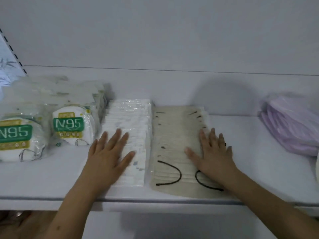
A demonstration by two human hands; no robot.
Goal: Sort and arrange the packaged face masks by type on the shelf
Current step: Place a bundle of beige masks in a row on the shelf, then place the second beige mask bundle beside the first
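Note:
A row of white packaged masks (131, 121) lies overlapped front to back on the white shelf (241, 169). Right beside it runs a row of beige masks (172, 135) with black ear loops. My left hand (110, 152) rests flat, fingers straight, on the left part of the white row. My right hand (212, 152) lies flat with spread fingers on the right part of the beige row. N95 mask packs (69, 128) with green labels stand in overlapped rows at the left. A pile of pink masks (293, 126) sits at the far right.
The shelf's back wall (172, 40) is plain white. A slotted upright (13, 52) rises at the far left. The shelf's front lip (155, 200) runs under my forearms. Bare shelf surface lies between the beige row and the pink pile.

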